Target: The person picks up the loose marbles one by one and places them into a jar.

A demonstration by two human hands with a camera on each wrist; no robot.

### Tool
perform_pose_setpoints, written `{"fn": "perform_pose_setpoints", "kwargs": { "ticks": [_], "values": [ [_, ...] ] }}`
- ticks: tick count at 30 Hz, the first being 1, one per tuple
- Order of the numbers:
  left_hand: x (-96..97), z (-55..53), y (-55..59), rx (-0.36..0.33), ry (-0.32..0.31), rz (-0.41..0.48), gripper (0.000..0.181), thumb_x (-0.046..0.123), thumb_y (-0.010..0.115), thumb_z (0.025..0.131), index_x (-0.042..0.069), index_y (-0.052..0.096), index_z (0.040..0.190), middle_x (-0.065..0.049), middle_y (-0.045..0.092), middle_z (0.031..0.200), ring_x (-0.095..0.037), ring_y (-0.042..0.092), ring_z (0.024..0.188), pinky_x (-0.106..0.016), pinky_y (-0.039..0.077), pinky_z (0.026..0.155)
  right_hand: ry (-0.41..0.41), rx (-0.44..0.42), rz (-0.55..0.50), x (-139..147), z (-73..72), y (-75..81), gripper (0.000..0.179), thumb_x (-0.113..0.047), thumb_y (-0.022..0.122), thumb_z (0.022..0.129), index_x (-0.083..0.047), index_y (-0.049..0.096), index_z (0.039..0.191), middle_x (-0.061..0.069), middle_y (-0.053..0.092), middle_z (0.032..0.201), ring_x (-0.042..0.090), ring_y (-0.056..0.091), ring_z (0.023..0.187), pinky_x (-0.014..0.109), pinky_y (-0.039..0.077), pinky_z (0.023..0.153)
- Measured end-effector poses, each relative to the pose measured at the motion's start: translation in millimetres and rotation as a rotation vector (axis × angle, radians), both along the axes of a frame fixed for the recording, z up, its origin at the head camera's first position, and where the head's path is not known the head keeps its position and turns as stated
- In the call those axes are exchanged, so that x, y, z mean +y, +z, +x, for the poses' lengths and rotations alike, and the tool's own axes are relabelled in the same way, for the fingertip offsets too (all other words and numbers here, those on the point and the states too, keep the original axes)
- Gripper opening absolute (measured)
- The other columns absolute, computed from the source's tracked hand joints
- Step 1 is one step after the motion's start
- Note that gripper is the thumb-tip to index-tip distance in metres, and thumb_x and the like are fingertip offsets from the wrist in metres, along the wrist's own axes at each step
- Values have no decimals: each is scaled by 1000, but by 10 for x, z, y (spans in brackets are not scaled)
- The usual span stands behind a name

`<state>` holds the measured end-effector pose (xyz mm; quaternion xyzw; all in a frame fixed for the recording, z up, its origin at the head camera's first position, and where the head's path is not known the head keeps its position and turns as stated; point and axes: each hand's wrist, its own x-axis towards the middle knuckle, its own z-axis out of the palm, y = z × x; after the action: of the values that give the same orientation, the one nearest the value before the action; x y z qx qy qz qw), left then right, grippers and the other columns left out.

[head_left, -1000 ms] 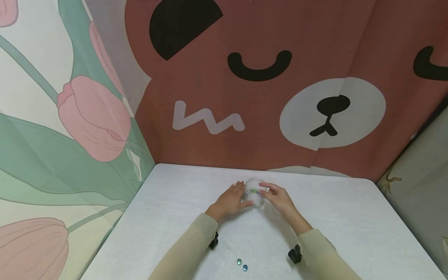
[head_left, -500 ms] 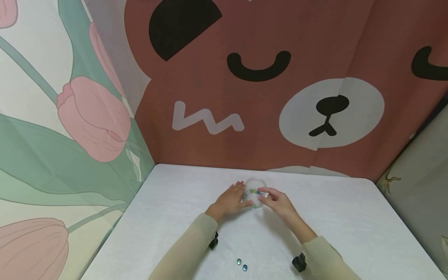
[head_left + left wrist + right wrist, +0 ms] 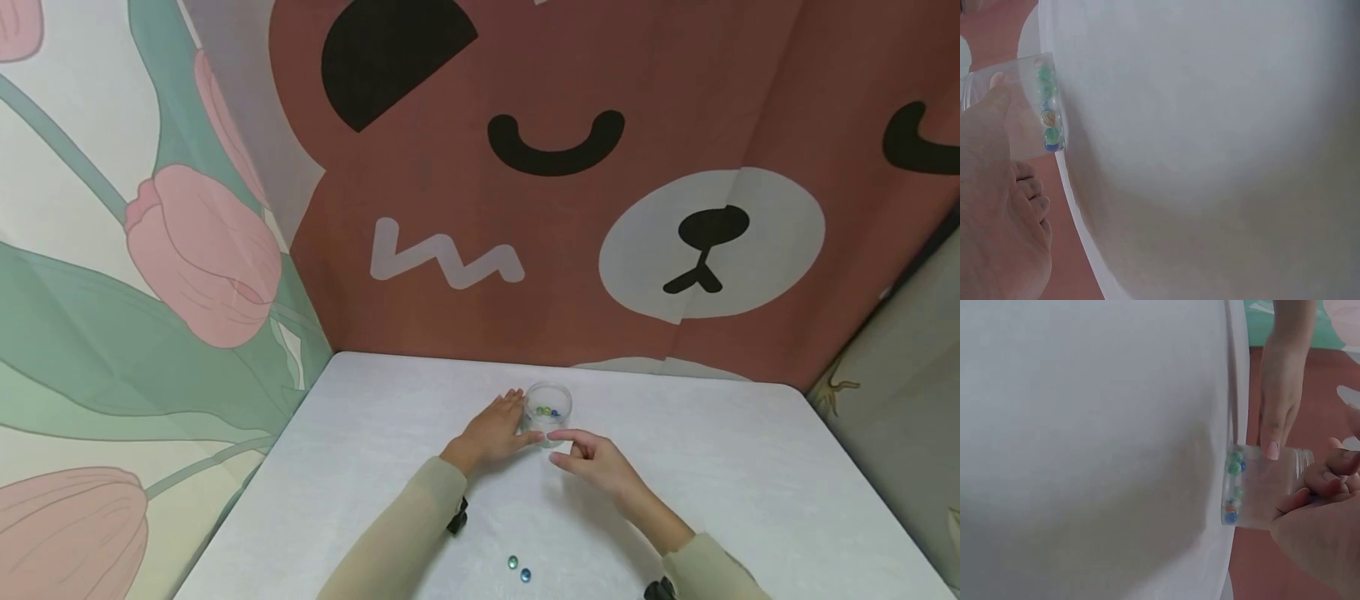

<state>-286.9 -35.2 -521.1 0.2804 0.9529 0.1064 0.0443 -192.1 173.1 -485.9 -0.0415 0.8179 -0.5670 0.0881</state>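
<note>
A clear jar (image 3: 1263,494) with a screw-threaded rim stands upright near the far edge of the white table. Several green, blue and orange-streaked marbles (image 3: 1049,118) lie on its bottom. My left hand (image 3: 491,431) holds the jar from the left, its thumb across the near side and its fingers along the left side. My right hand (image 3: 596,462) is just in front and to the right of the jar, holding nothing, with index finger and thumb apart and the other fingers loosely bent. A green marble (image 3: 513,562) and a blue marble (image 3: 526,575) lie near the front edge of view.
The white-covered table (image 3: 750,475) meets a brown bear-print cloth (image 3: 555,242) behind the jar. A tulip-print cloth (image 3: 202,258) hangs at the left side. A pale cloth (image 3: 892,375) lines the right side.
My right hand has drawn back from above the jar's rim toward me, and a blue marble now shows among those inside. My left hand and the two loose marbles have stayed in place.
</note>
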Motion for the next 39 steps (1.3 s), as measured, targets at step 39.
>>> {"fn": "perform_pose_setpoints", "kwargs": {
  "ticks": [39],
  "values": [
    [-6,9,18,30,-6,-17,92,70,40,99,1,27,159,-12,25,167,-23,18,156,-32,13,128,428,-9,33,-136,612,-335,32,-24,78,91,-8,72,119,-8,51,66,1,43,56,14,38,52]
  ]
}}
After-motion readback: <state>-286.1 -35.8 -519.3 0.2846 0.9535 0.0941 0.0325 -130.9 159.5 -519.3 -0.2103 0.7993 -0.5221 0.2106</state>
